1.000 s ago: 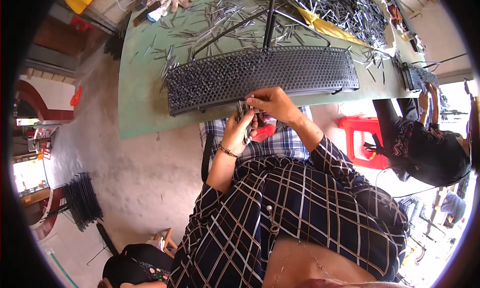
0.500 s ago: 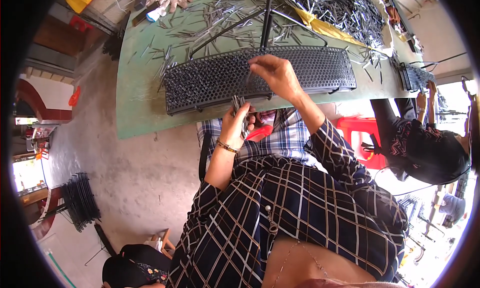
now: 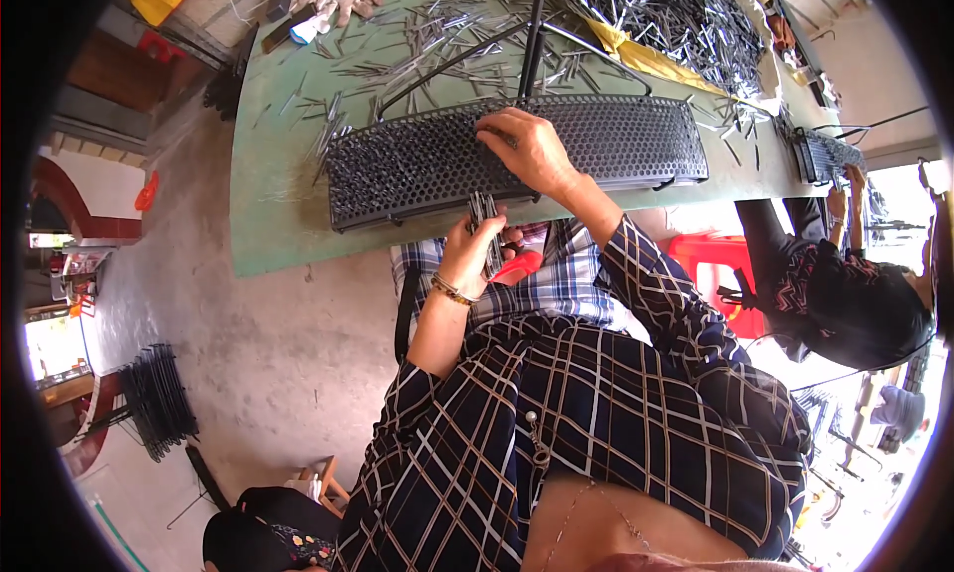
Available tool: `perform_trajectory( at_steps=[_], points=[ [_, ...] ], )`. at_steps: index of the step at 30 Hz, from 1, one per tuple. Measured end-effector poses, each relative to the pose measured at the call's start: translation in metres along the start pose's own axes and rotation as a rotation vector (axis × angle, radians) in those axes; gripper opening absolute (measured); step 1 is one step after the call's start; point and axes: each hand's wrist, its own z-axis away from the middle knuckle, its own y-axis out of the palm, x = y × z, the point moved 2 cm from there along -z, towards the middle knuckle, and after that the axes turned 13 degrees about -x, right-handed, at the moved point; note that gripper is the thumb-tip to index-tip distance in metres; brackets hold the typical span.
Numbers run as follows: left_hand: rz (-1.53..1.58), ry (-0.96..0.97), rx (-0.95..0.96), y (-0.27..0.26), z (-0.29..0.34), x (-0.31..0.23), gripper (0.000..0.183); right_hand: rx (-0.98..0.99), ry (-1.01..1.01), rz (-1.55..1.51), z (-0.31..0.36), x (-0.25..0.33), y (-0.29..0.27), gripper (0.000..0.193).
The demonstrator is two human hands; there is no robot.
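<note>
My left hand (image 3: 465, 258) is closed around a bundle of thin dark sticks (image 3: 483, 210), their ends poking up just in front of the rack's near edge. A long black perforated rack (image 3: 628, 135) lies across the near side of the green table. Its left part is thick with small dark pieces in the holes, while the round holes on the right show plainly. Over the middle of the rack, my right hand (image 3: 537, 157) has its fingertips pinched together at the surface. Whatever they pinch is hidden or too fine to make out.
Loose sticks (image 3: 437, 50) lie scattered over the green table (image 3: 273, 204), with a large heap (image 3: 686, 35) at the far right beside yellow cloth. Gloves (image 3: 343, 0) rest at the far left. To the right, another person (image 3: 845, 294) works at a similar rack (image 3: 825, 155).
My right hand has shifted left and slightly lower over the rack, its fingers now closer to the surface. My left hand has barely moved, still holding the bundle.
</note>
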Motion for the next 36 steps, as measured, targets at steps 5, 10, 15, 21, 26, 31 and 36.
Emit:
perform_trajectory(
  at_steps=[5, 10, 15, 21, 26, 31, 36],
  points=[
    [-0.013, -0.001, -0.005, -0.002, 0.003, -0.003, 0.024, 0.014, -0.077, 0.038, 0.0, 0.0, 0.001, 0.017],
    [-0.027, -0.016, -0.005, -0.003, 0.005, -0.003, 0.025, 0.049, -0.124, 0.08, 0.003, 0.002, 0.002, 0.017],
    [0.033, 0.01, -0.004, 0.004, 0.007, -0.006, 0.022, 0.045, -0.05, 0.049, 0.007, -0.005, 0.003, 0.018],
    [0.042, -0.035, -0.002, 0.003, 0.012, -0.013, 0.024, 0.028, -0.001, 0.048, 0.01, -0.005, 0.006, 0.02],
    [0.054, -0.007, 0.015, 0.003, 0.006, -0.009, 0.024, 0.013, -0.163, 0.091, 0.014, -0.01, 0.007, 0.019],
    [0.061, 0.03, 0.018, -0.001, 0.005, -0.009, 0.025, -0.083, -0.223, 0.14, 0.017, 0.003, 0.004, 0.018],
    [0.08, 0.051, 0.055, -0.001, 0.001, -0.007, 0.024, 0.247, 0.217, 0.003, 0.032, 0.003, -0.013, 0.022]
  ],
)
